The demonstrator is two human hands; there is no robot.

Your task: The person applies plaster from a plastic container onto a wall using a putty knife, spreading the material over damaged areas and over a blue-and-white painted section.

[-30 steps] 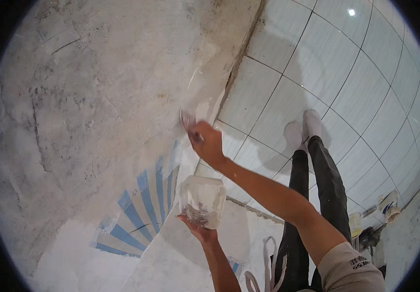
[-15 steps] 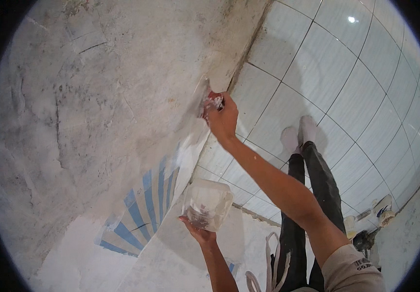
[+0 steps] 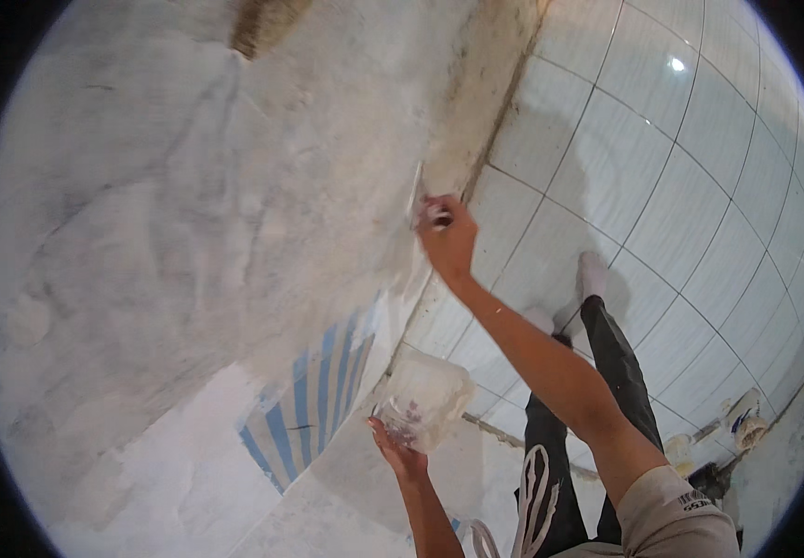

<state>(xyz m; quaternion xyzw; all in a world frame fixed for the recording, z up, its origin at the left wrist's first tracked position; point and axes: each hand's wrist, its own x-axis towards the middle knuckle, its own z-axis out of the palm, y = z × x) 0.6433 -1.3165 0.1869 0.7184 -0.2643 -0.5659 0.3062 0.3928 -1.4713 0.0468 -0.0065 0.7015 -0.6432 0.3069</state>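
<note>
My right hand [image 3: 450, 240] is closed round the reddish, putty-smeared handle of a putty knife [image 3: 417, 192]. Its thin blade is seen nearly edge-on against the lower part of the plastered wall [image 3: 309, 177], close to the floor. Below it, my left hand [image 3: 399, 452] grips the side of a translucent plastic tub [image 3: 439, 395], with the fingers partly hidden behind it. White smears and a reddish patch show on the tub, which is tilted.
Pale tiles [image 3: 649, 167] cover the floor on the right, where my feet stand. A blue-and-white striped patch [image 3: 314, 400] marks the lower wall. White-smeared containers [image 3: 746, 420] stand at the lower right. A brown patch [image 3: 262, 23] shows at the wall's top.
My right hand with the putty knife now appears slightly farther right and lower, and the tub has shifted right too. The whole view has shifted; my feet are farther apart.
</note>
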